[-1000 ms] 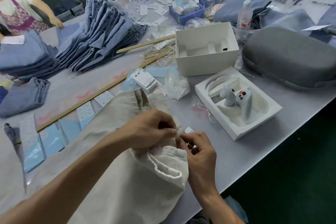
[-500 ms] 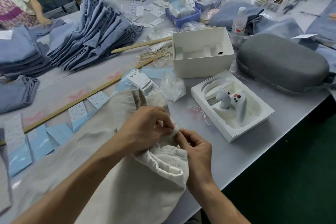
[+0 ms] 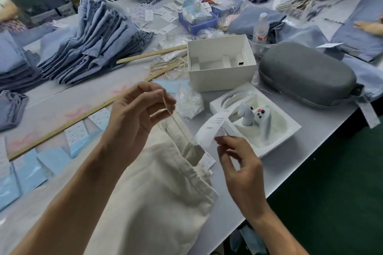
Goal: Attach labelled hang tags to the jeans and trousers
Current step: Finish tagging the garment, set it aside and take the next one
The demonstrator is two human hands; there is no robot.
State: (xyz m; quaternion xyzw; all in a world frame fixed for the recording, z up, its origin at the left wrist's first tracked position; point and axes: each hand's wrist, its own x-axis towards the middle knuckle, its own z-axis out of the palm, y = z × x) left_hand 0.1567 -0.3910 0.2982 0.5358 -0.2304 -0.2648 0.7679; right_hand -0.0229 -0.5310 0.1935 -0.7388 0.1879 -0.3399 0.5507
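Grey table (image 3: 234,209) carries cream trousers (image 3: 153,188); above them the left hand (image 3: 136,118) pinches a string (image 3: 165,107), while the right hand (image 3: 240,170) pinches a white hang tag (image 3: 211,128).

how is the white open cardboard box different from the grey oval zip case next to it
The white open cardboard box is square-cornered and stiff-walled; the grey oval zip case is rounded and looks fabric-covered. The box stands open, showing white divider inserts inside; the case is closed, so its contents are hidden. The box is bright white, the case dull grey. Both rest on the grey table, side by side.
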